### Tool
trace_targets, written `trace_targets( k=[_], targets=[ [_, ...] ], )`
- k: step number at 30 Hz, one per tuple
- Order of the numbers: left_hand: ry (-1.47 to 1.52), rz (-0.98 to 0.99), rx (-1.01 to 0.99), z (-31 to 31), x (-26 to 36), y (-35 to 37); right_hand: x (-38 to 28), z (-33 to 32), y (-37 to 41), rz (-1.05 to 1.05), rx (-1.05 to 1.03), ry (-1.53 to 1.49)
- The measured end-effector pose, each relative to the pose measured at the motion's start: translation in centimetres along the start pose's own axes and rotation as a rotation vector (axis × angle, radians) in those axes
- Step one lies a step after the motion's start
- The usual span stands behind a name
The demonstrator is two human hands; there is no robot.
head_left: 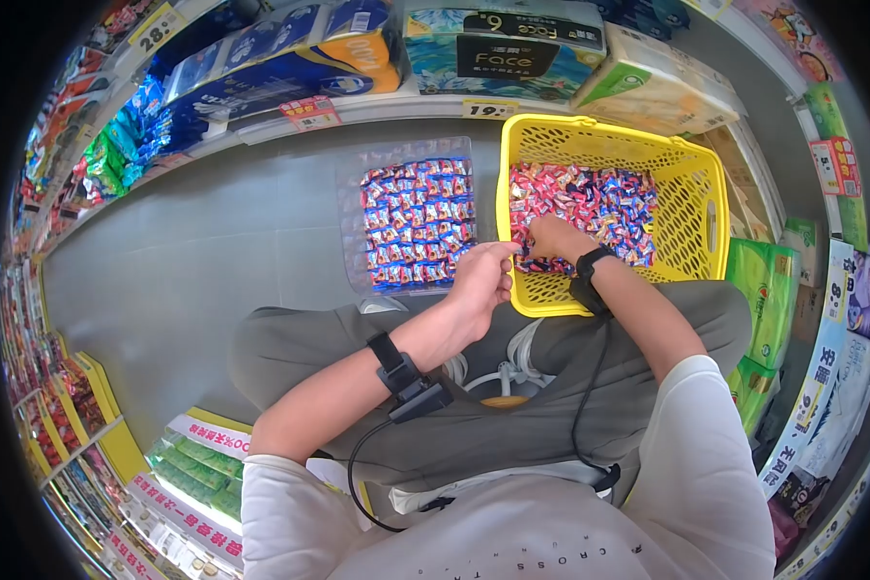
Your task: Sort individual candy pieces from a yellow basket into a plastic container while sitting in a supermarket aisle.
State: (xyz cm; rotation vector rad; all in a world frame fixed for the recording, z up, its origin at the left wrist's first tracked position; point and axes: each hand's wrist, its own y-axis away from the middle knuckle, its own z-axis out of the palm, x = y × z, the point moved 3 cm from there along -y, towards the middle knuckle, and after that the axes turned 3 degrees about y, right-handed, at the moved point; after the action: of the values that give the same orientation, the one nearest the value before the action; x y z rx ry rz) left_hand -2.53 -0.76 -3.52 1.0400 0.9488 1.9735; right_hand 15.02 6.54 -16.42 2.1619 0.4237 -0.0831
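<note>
Fingertips, left: thumb and forefinger (503, 253) drawn into a pinch at the basket's near wall; whether a sweet sits between them is too small to tell
Fingertips, right: curled down into the loose heap and mostly hidden; closed on anything or not, I cannot tell
Left hand (476, 282): over the seam between tray and basket; knuckles up; just beside the right hand, perhaps touching it
Right hand (551, 237): inside the basket at its near left corner; palm down on the heap
Wrists: left wristband (389, 356) and right wristband (590, 263), both black; a dark cable trails from each toward the body
Loose sweets (599, 203): jumbled red, blue and white wrappers covering the basket's bottom
Yellow basket (710, 232): plastic lattice on the floor, just right of the tray; near edge at the person's knee
Clear tray (350, 193): flat on the floor beside the basket; rowed sweets (416, 227) fill its right part; its left strip is bare
Step in hand: by the layout, picking single sweets from the heap for the tray's rows; this looks like the picking half, not the placing
Next move calls for: a clean one-piece pinch; a short carry leftward over the basket wall; a set-down in line, without nudging neighbours
Surroundings: grey floor (213, 232); shelf of tissue packs (503, 43) beyond
</note>
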Motion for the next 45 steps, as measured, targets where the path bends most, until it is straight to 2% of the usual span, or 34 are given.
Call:
trace_targets(
  k=[4, 8, 11, 13, 20, 22, 24, 26, 28, 30, 31, 33, 34, 36, 37, 38, 40, 41, 42, 45],
  targets=[
    [0.010, 0.012, -0.005, 0.0, 0.3, 0.1, -1.3, 0.7, -0.3, -0.004, -0.103, 0.044],
    [0.007, 0.010, 0.001, 0.2, 0.7, 0.3, -1.9, 3.3, -2.2, -0.047, -0.065, 0.096],
    [0.022, 0.017, -0.002, 0.4, 0.9, 0.5, -2.3, 2.8, -1.9, 0.043, -0.114, -0.061],
    [0.034, 0.024, -0.031, 0.3, 1.0, 0.5, -2.5, 2.8, -2.0, -0.002, -0.048, -0.016],
    [0.035, 0.024, -0.023, 0.1, 1.4, 0.5, -2.6, -0.1, -0.6, -0.077, -0.038, -0.080],
    [0.063, 0.042, -0.015, 0.0, 1.9, 0.6, -3.0, -2.9, 1.8, 0.155, -0.071, -0.319],
    [0.076, 0.075, -0.003, 0.1, 2.3, 0.8, -3.3, -4.5, 3.6, 0.135, -0.058, -0.379],
    [-0.013, 0.161, 0.110, 0.1, 3.0, 1.1, -3.5, -5.5, 5.5, 0.181, -0.004, -0.660],
    [-0.033, 0.189, 0.095, -0.4, 2.8, 0.4, -4.5, -7.1, 8.4, 0.131, 0.044, -0.766],
    [-0.105, 0.229, 0.014, -0.6, 2.5, -0.4, -4.9, -7.9, 10.5, 0.151, 0.117, -1.034],
    [-0.106, 0.232, 0.014, -0.8, 2.2, -0.8, -5.2, -8.0, 11.2, 0.148, 0.119, -1.034],
    [-0.102, 0.245, -0.146, -0.2, 2.1, -0.9, -5.6, -7.9, 12.2, 0.100, 0.137, -1.322],
    [-0.104, 0.252, -0.144, 0.2, 2.1, -0.5, -5.8, -7.6, 12.2, 0.092, 0.140, -1.321],
    [-0.139, 0.321, -0.163, 1.0, 2.1, 0.6, -6.5, -6.8, 11.7, -0.074, 0.155, -1.674],
    [-0.220, 0.377, -0.174, 1.0, 2.4, 0.9, -7.1, -6.4, 11.5, -0.077, 0.182, -1.746],
    [-0.225, 0.378, -0.172, 0.9, 2.3, 1.0, -7.7, -6.0, 11.4, -0.082, 0.182, -1.750],
    [-0.255, 0.452, -0.036, 0.1, 2.3, 0.7, -8.7, -6.1, 11.4, -0.107, 0.228, -1.640],
    [-0.272, 0.470, -0.031, -0.4, 2.5, 0.5, -9.0, -6.1, 11.1, -0.209, 0.170, -1.547],
    [-0.276, 0.470, -0.027, -0.4, 2.6, 0.8, -9.2, -6.1, 11.1, -0.212, 0.169, -1.551],
    [-0.244, 0.471, -0.044, -0.2, 3.1, 1.5, -9.7, -6.3, 11.4, -0.143, 0.156, -1.823]
  ],
)
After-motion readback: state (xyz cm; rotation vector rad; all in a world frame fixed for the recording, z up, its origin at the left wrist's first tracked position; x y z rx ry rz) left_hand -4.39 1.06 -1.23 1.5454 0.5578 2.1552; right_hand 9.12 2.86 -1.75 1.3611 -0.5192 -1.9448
